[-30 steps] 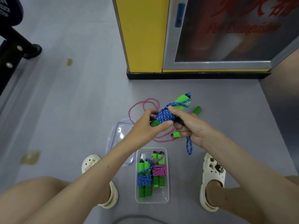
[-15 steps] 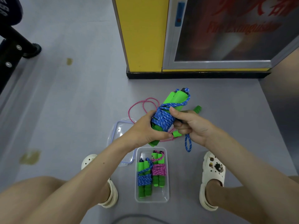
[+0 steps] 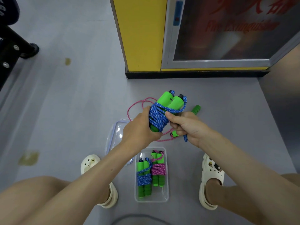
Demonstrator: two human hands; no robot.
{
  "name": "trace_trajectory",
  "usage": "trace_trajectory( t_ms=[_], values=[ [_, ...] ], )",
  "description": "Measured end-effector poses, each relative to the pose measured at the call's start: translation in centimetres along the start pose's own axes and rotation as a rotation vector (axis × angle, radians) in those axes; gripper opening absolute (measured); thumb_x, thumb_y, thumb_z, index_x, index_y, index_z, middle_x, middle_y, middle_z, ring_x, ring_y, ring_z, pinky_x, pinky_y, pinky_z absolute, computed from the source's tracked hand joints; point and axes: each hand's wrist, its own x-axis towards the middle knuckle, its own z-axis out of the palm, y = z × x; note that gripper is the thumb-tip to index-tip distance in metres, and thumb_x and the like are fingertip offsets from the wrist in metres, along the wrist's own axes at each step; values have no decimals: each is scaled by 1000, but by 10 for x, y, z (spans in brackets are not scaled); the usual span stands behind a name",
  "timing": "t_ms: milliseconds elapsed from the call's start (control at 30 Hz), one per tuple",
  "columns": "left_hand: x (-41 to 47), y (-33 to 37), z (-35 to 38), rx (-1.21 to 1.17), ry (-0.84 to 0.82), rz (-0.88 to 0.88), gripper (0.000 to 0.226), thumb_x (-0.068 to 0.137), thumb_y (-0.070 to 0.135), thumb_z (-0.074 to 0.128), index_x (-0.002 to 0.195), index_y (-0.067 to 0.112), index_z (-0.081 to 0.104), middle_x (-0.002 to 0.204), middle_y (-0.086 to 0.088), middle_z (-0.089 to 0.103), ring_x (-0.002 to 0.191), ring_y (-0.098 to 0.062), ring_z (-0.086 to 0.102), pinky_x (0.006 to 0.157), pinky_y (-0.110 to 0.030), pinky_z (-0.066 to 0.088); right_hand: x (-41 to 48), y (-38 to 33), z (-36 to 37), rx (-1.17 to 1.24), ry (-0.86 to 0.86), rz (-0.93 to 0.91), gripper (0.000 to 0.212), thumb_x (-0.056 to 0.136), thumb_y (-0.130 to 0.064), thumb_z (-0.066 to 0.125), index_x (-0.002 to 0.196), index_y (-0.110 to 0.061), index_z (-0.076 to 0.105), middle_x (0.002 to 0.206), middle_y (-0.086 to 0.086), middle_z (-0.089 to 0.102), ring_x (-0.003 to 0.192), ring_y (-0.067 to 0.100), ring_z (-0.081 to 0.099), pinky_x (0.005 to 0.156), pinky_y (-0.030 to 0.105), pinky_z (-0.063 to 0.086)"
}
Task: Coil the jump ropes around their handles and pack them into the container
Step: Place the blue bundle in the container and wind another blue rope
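Since the earlier frames the blue jump rope [image 3: 158,118] has swung from a slant to nearly upright, and the left hand [image 3: 139,132] has slid round its lower end. That hand's grip is closed around the bottom of the paired green handles [image 3: 172,101], below the blue coils. The right hand [image 3: 186,125] has its thumb on the coils and its fingers curled over the rope's loose end [image 3: 185,138], which hangs below the fist. The bundle is held in the air above the floor [image 3: 81,111], beyond the clear container [image 3: 167,197]. Inside the container lie a blue-wound bundle [image 3: 143,177] and a pink-wound bundle [image 3: 158,169], side by side. The lid [image 3: 113,135] lies just left of it. An uncoiled pink jump rope [image 3: 138,104] lies on the floor under the hands.
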Motion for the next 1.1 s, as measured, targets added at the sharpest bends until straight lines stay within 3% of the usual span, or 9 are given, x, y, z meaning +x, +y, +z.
trace_trajectory(
  t_ms=[167,333,467,567,700,800,900,1033,1100],
  values=[
    [-4,4,3,177,129,-20,85,76,45,71,143,24,24,106,-1,54,91,-25,61,67,-37,51,2,-1,4,92,33,18,25,90,-16,63,68,-10,53,52,0,38,33,2,23,32,13,18],
    [-6,8,3,304,182,-34,78,82,47,66,142,20,23,99,0,47,84,-23,59,56,-30,35,4,-3,8,105,73,36,28,88,-16,65,65,-12,50,48,-2,39,32,2,23,33,13,17],
    [-9,9,4,308,197,-36,92,84,49,63,151,25,5,102,0,45,79,-20,55,56,-29,32,1,-6,8,28,72,7,34,88,-21,66,61,-16,46,41,-8,28,35,4,18,34,15,16],
    [-8,7,4,332,203,-24,96,85,53,60,152,26,-4,106,-2,47,72,-14,42,56,-28,34,-2,-8,9,-29,84,-21,28,88,-27,66,68,-14,51,41,-8,28,34,5,19,34,16,17],
    [-9,7,3,315,183,-39,94,86,52,59,151,28,-4,109,-4,49,73,-15,41,58,-28,35,-3,-7,11,-142,112,-50,32,87,-37,64,88,-5,65,46,-5,30,35,5,20,35,17,19],
    [-10,8,2,313,173,-46,93,86,51,60,151,29,-3,107,-4,49,73,-14,41,57,-28,34,-3,-7,11,-160,128,-58,34,87,-40,64,93,-7,67,46,-5,32,35,5,22,35,17,21],
    [-8,9,2,346,188,-45,93,86,49,61,151,30,-2,106,-4,49,73,-14,40,56,-29,33,-3,-4,14,-146,164,-85,28,89,-35,62,82,-8,65,37,-12,40,28,2,31,34,11,25],
    [-8,5,4,434,222,-30,91,87,49,59,151,29,-2,105,-2,48,73,-15,39,50,-27,25,0,3,18,-158,145,-36,34,94,-36,56,71,-10,54,53,1,39,34,4,25,39,16,23],
    [-9,4,6,450,224,-15,93,86,53,59,151,25,0,109,-1,48,77,-17,47,51,-26,27,2,3,17,-138,113,26,37,94,-35,55,65,-14,48,54,2,41,35,5,24,41,17,22]
  ],
)
